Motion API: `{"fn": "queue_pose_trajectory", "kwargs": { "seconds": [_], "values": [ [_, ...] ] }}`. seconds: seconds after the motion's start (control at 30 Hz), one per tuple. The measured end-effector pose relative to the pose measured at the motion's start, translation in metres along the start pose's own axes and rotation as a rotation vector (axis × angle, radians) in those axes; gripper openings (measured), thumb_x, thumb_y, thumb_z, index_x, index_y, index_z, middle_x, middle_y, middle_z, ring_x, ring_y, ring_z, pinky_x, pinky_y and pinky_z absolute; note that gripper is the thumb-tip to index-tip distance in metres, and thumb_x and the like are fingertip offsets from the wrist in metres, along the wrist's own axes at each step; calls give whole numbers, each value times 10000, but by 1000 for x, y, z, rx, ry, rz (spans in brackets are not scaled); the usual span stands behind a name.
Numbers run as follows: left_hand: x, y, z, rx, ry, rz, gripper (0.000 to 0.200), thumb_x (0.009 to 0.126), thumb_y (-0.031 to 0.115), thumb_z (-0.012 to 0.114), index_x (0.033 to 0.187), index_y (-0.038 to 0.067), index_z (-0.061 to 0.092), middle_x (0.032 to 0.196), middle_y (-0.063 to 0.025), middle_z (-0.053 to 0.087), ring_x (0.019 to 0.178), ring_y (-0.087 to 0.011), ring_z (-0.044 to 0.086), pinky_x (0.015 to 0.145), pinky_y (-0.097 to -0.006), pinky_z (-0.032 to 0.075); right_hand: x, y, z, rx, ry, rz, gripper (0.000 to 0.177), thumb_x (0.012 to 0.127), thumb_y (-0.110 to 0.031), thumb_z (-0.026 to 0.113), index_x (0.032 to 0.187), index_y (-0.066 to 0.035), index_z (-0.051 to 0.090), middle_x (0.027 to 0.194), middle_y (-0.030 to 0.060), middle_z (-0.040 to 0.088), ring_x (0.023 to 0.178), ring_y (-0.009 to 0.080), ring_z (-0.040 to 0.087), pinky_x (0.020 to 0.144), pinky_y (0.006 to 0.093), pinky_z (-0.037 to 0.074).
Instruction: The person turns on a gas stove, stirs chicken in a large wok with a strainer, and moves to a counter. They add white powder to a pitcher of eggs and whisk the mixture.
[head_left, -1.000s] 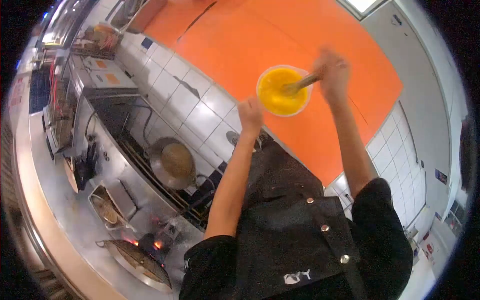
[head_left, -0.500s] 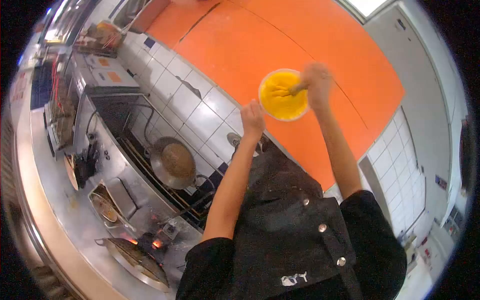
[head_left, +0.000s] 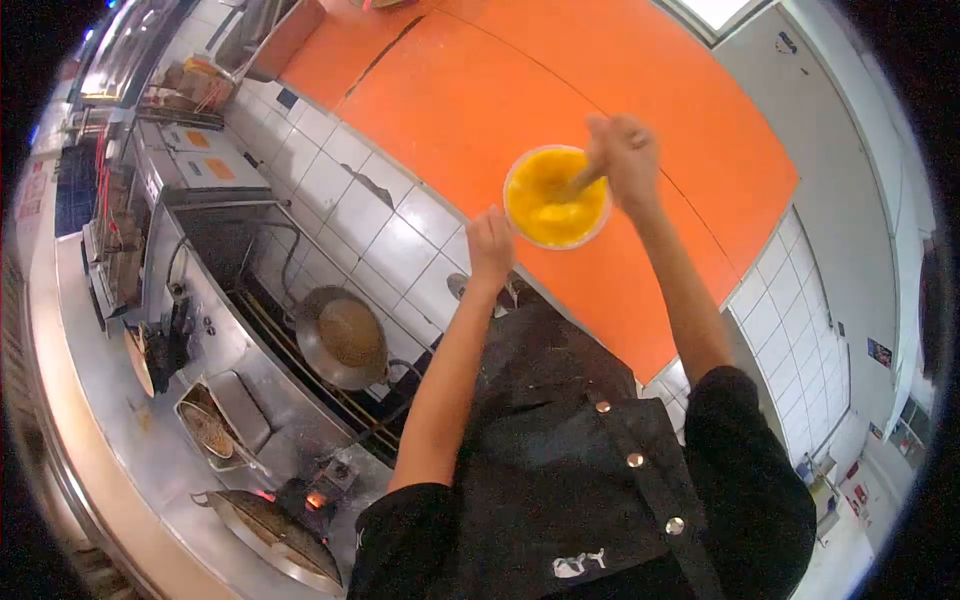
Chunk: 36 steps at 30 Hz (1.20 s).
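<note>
A clear bowl (head_left: 556, 197) full of yellow beaten liquid is held up in front of me over the orange floor. My left hand (head_left: 490, 245) grips its near-left rim. My right hand (head_left: 622, 160) is closed on the handle of a stirring utensil (head_left: 572, 186) whose end dips into the yellow liquid. Both bare forearms run down to my black jacket with metal buttons (head_left: 600, 470).
A steel cooking range runs along the left: an empty wok (head_left: 343, 336) on a burner, a metal tray (head_left: 213, 420) with food, a second wok (head_left: 272, 535) over a flame (head_left: 314, 499). White tiles (head_left: 380, 220) line the range's side. A steel counter (head_left: 95, 420) lies at the far left.
My right hand has circled around the bowl's rim with the utensil, from the right side to the upper right. The bowl has shifted slightly left and down in view.
</note>
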<state>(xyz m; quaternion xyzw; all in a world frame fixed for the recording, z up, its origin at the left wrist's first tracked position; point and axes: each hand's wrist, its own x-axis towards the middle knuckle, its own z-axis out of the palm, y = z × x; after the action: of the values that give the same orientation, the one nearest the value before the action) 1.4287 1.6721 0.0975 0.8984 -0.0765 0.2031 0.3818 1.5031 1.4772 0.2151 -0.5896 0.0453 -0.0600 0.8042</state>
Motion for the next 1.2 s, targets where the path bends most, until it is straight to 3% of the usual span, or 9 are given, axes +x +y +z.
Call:
{"fn": "queue_pose_trajectory", "kwargs": {
  "seconds": [0.07, 0.27, 0.33, 0.67, 0.77, 0.83, 1.07, 1.13, 1.2],
  "values": [
    [-8, 4, -2, -158, 15, -255, 441, 919, 224, 354, 587, -55, 434, 539, -235, 477, 496, -368, 505, 481, -458, 327, 8, -28, -12, 364, 174, -159, 445, 887, -122, 594, 579, -157, 274, 501, -50, 327, 438, 69, 322, 407, 240, 238],
    [-1, 5, -15, -328, -154, -460, 442, 920, 222, 356, 577, -43, 445, 517, -207, 485, 473, -332, 515, 466, -426, 347, 6, -18, -16, 239, 49, -233, 275, 912, -169, 565, 671, -128, 440, 537, -41, 362, 462, 65, 347, 407, 233, 256],
    [-5, -8, 1, 163, 66, 89, 434, 918, 210, 363, 570, -33, 454, 505, -195, 487, 463, -318, 526, 460, -416, 357, 4, 45, -8, 186, 3, -164, 301, 927, -195, 535, 653, -131, 429, 537, -37, 368, 464, 68, 353, 403, 234, 261],
    [0, 12, -13, -194, -104, -297, 429, 907, 211, 357, 573, -40, 453, 573, -235, 519, 534, -372, 529, 506, -453, 370, 13, -13, -10, 264, -44, -148, 385, 928, -156, 509, 606, -154, 298, 497, -49, 272, 415, 74, 299, 392, 240, 252],
    [-7, 2, -10, -134, 13, -164, 432, 912, 215, 360, 583, -46, 459, 555, -235, 508, 516, -372, 529, 501, -456, 368, 6, 21, 10, 221, 7, -124, 393, 890, -118, 570, 610, -160, 298, 499, -48, 282, 416, 75, 307, 400, 231, 257],
    [-10, -16, -5, -80, -280, -119, 112, 740, -25, 526, 759, 34, 433, 677, -134, 478, 623, -336, 491, 517, -453, 343, 9, 14, 6, 52, 22, -26, 405, 869, -98, 602, 612, -164, 295, 501, -49, 294, 422, 72, 319, 406, 225, 260],
    [-7, -12, -2, 39, -254, -107, 95, 737, -16, 514, 783, 41, 453, 707, -125, 480, 648, -329, 483, 552, -440, 341, 13, 8, 3, 50, 82, -12, 404, 829, 18, 584, 621, -157, 285, 519, -56, 255, 430, 71, 281, 411, 239, 216],
    [-11, -14, -5, 82, -138, 76, 103, 729, -12, 520, 790, 43, 458, 717, -128, 480, 646, -330, 476, 557, -444, 339, 15, 4, -16, 474, 61, -293, 351, 860, -112, 637, 613, -135, 389, 519, -50, 345, 453, 55, 342, 426, 231, 250],
    [-25, -25, -3, 132, -170, 93, 103, 727, -18, 522, 778, 43, 457, 696, -124, 472, 627, -327, 473, 543, -443, 337, -2, 18, 3, 258, 53, -131, 336, 873, -130, 620, 618, -130, 400, 515, -47, 355, 450, 58, 351, 423, 231, 258]
  ]
}}
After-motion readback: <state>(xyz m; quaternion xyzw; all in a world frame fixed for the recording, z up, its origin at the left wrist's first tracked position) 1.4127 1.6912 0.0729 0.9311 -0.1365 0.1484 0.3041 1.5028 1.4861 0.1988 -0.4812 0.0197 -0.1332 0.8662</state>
